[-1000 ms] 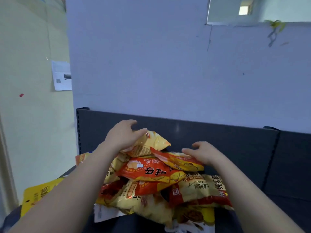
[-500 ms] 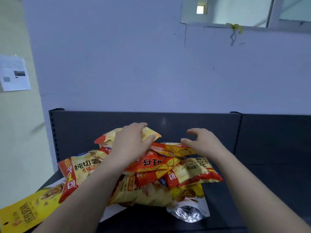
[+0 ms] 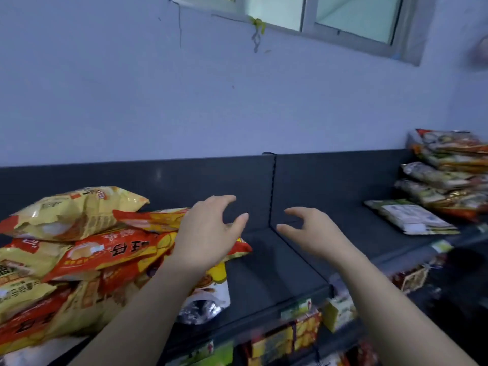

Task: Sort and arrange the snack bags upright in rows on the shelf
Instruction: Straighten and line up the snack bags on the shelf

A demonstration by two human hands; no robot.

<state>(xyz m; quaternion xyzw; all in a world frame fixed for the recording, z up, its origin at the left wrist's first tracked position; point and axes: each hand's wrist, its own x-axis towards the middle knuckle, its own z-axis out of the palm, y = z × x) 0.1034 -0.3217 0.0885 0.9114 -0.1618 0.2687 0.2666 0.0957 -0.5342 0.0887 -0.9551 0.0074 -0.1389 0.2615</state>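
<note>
A loose pile of yellow and orange snack bags [image 3: 87,249] lies flat on the dark shelf [image 3: 266,276] at the left. A yellow bag [image 3: 71,210] tops the pile, and an orange bag [image 3: 116,252] sits under it. My left hand [image 3: 208,233] hovers over the pile's right edge with fingers spread, holding nothing. My right hand [image 3: 309,233] is open in the air over bare shelf, apart from any bag. A silver-backed bag [image 3: 203,305] pokes out below the pile.
A second stack of pale and orange bags [image 3: 446,175] lies at the far right of the shelf, with a flat green-white bag [image 3: 412,217] in front. A seam [image 3: 272,191] splits the shelf's back panel. More packets sit on the lower shelf [image 3: 290,336]. A window [image 3: 343,17] is above.
The view has swung to the right, bringing the right-hand stack into sight. Both hands have lifted off the pile and moved right, fingers now spread with nothing in them.
</note>
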